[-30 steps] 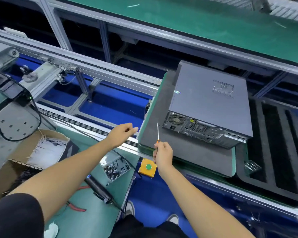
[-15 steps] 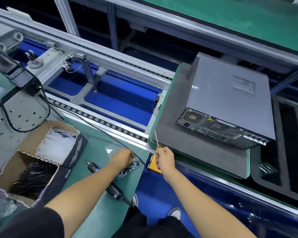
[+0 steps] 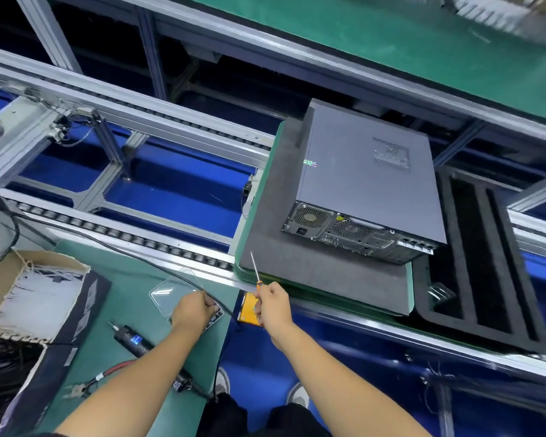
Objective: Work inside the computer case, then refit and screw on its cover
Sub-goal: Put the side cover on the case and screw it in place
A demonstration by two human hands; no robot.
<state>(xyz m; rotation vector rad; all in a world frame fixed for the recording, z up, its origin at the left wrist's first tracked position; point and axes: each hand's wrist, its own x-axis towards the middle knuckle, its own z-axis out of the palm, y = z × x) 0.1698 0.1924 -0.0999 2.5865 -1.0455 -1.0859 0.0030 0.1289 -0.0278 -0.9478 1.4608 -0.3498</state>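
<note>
The case (image 3: pixel 363 184) lies at two o'clock on the pad (image 3: pixel 297 263), cover on; it looks heavy and rigid. The right hand (image 3: pixel 273 305) grips a screwdriver (image 3: pixel 255 272); the left hand (image 3: pixel 193 309) curls into the screw tray (image 3: pixel 167 293).

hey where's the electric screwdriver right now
In the head view the electric screwdriver lies unheld on the green bench, lower left, just near-left of the left hand and right of the cardboard box.
</note>
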